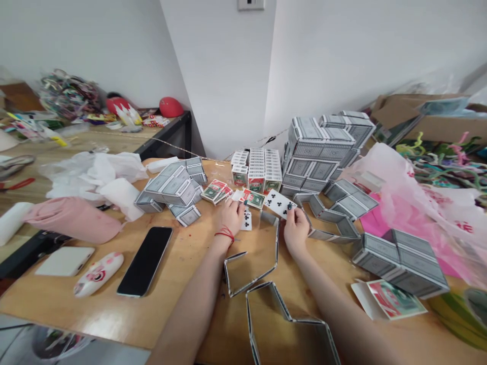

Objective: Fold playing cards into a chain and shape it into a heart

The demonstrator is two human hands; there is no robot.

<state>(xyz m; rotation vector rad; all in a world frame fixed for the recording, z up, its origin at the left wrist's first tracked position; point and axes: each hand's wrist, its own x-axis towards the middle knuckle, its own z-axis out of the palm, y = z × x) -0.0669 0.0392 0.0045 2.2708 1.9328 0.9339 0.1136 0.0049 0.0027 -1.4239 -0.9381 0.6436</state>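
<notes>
Item: white playing card with black club pips (279,204), raised at a tilt over the light wooden tabletop (182,289), face turned to the camera.

Right hand (296,229): grip narrowed to a pinch, thumb and fingertips closed on the near edge of the clubs card.

Left hand (230,215), red string at the wrist: just left of the clubs card. Fingers bent, tips on a red-and-green printed card (254,198). Pinched or merely pressed, cannot tell. Small white card with one black club (246,220) lying flat beside those fingers.

Below the clubs card: grey zigzag strip of folded card (262,263) standing on edge, running between both forearms toward the near tabletop edge.

Behind the clubs card: row of small red-and-green card packs (256,172).

Behind and right of it: tall stack of grey patterned boxes (323,147).

Well left of it: loose heap of similar grey boxes (171,187).

Farther left and nearer: black slab phone (145,259), flat.

Far right of it: crumpled pink plastic bag (411,203).

Open room: bare wood down-left of the clubs card, between phone and left forearm. Hemmed in by clutter behind and to the right of the card.
</notes>
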